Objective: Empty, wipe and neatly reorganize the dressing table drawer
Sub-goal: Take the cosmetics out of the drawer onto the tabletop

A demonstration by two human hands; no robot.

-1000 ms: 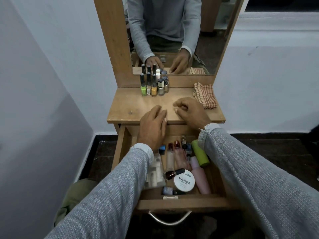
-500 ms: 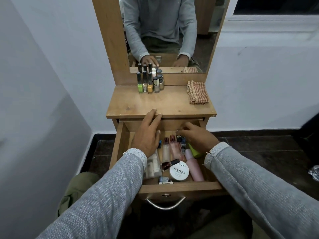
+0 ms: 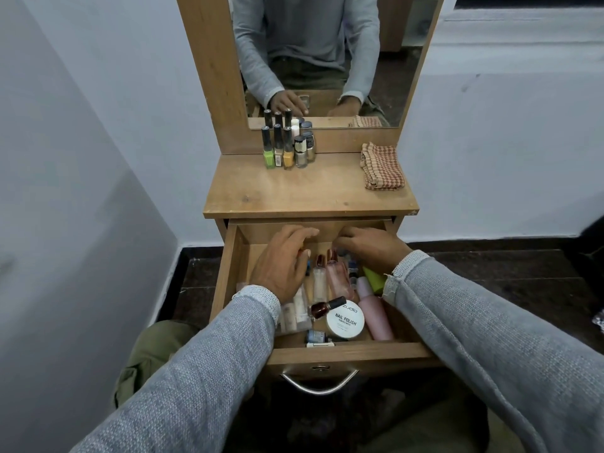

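Your left fingers were stretched forward and loosely spread, over the small bottles at the back of the drawer; whether they touched one I could not tell. Your right fingers were curled downward over the caps at the back, near the middle of the drawer, but whether they already pinched a bottle was hidden. Behind them, your left hand covered the clear pouch and your right hand lay above the green tube.

The drawer was pulled open below the counter and it was still quite full, so I judged the emptying as only begun. To do this step well, you should have taken the upright small bottles by the cap, one or two in each hand, and lifted them straight up, because the glass ones stood close together and could knock each other. You could then have set them beside the row of nail polish bottles at the back of the counter, with the checked cloth kept free for wiping.

Readable writing: the round white tub showed "ZUDIO" and "NAIL POLISH"; the smaller line under it was too small to read. The dark polish bottle lying against it and the pink bottle showed no label I could read.
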